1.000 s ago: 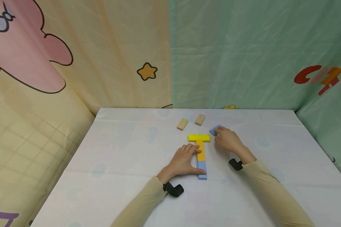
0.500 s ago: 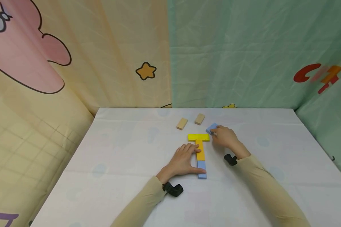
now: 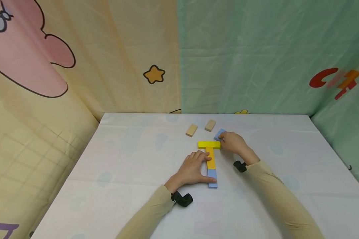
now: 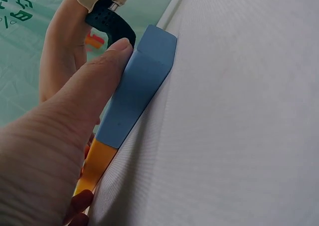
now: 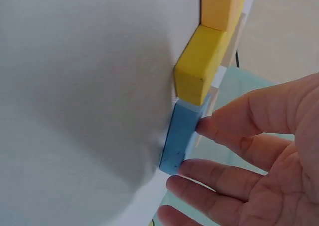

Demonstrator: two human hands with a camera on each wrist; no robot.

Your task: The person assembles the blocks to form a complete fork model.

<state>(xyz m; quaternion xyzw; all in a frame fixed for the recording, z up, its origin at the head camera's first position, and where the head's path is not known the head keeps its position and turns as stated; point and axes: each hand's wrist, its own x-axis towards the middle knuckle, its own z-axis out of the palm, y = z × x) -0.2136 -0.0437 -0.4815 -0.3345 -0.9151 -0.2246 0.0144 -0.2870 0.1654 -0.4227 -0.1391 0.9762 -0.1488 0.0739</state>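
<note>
In the head view, a yellow block (image 3: 209,144) lies crosswise at the top of an orange block (image 3: 210,163), with a light blue block (image 3: 212,173) below it, all in a T shape. My left hand (image 3: 192,170) rests spread along the stem, thumb over the light blue block and fingertips on the orange one. Beyond the right end of the yellow block, my right hand (image 3: 234,143) pinches a second blue block (image 3: 218,135) between thumb and fingers. The right wrist view shows this blue block (image 5: 180,133) flat on the table, its near end right at the yellow block's end.
Two plain wooden blocks, one to the left (image 3: 191,130) and one to the right (image 3: 210,125), lie farther back on the white-covered table (image 3: 131,159). Patterned curtains (image 3: 248,59) hang behind the table and at its sides. Each wrist carries a black camera mount (image 3: 182,199).
My right hand has slid the blue block leftward along the table, close to the yellow block's right end. The left hand and the T-shaped blocks have stayed put.
</note>
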